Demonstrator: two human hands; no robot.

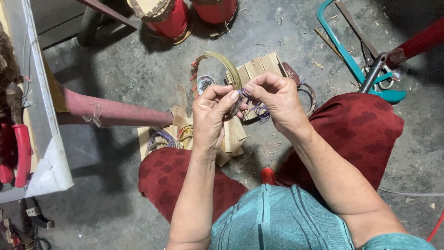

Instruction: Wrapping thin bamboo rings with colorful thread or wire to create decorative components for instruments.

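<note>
My left hand [210,115] and my right hand [275,99] meet in front of me, fingertips pinched together on a thin yellowish cane ring [226,65]. A purple strip [259,110] loops from between the fingers and hangs under my right hand. The ring arcs up and away from my thumbs. Both hands are closed on the ring and strip. My knees in dark red patterned trousers [365,129] frame the work.
Flat bamboo slats [259,67] and more small rings [159,139] lie on the concrete floor below my hands. A teal hacksaw [351,65] lies at the upper right. Red cylinders [173,18] stand at the top. A table edge [32,92] with red-handled pliers [21,153] is on the left.
</note>
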